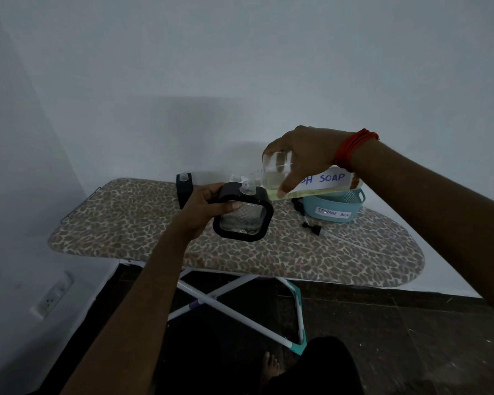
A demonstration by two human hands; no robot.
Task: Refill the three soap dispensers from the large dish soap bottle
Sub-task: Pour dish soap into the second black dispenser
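Note:
My left hand (208, 208) grips a square clear soap dispenser (244, 220) with a black frame, held above the board with its open neck up. My right hand (300, 159) holds the large clear dish soap bottle (311, 182), tipped almost flat, its mouth right at the dispenser's neck. Yellowish soap lies along the bottle's lower side, and its white label reads "SOAP". A second black dispenser (184, 191) with an open neck stands behind my left hand, partly hidden. Two black pump heads with tubes (311, 223) lie on the board.
The leopard-print ironing board (154, 223) stands against a white wall. A teal basket (332, 208) labelled "STORAGE BOX" sits at the back right, under the bottle. The board's white and teal legs (226, 295) cross below. My bare foot (270, 366) is on the dark floor.

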